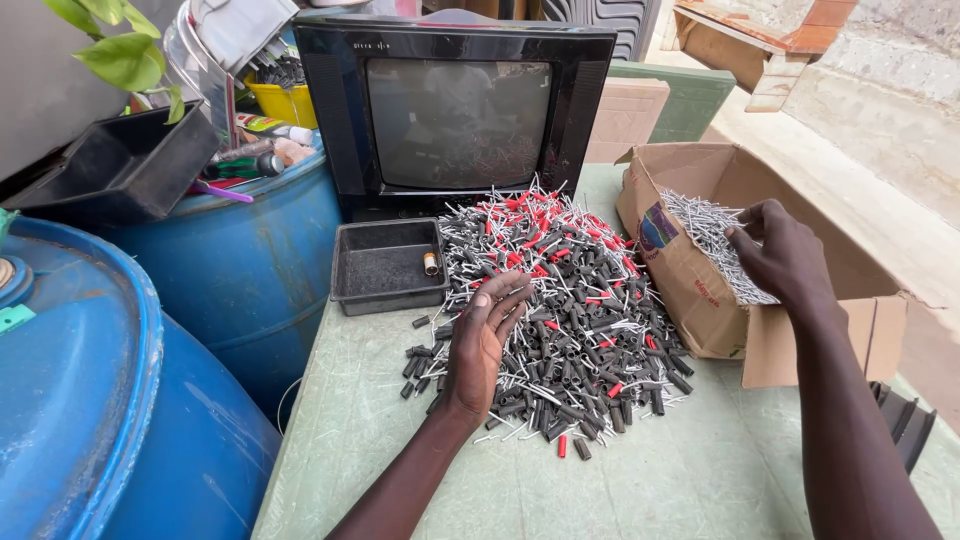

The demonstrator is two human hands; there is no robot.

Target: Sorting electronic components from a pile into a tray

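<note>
A big pile of small black and red sleeved metal connectors (570,300) covers the middle of a pale green table (700,470). My left hand (482,340) rests palm up on the pile's left edge, fingers loosely curled, holding nothing I can make out. My right hand (780,250) reaches into an open cardboard box (700,300) on the right, fingers down on the heap of bare silver metal pins (715,235) inside. Whether it grips any pins cannot be told.
A small black plastic tray (385,270) holding one little cylindrical part sits left of the pile. Behind stands an old black television (455,110). Two blue barrels (120,400) stand at left, one topped with a black tray (120,165) and clutter.
</note>
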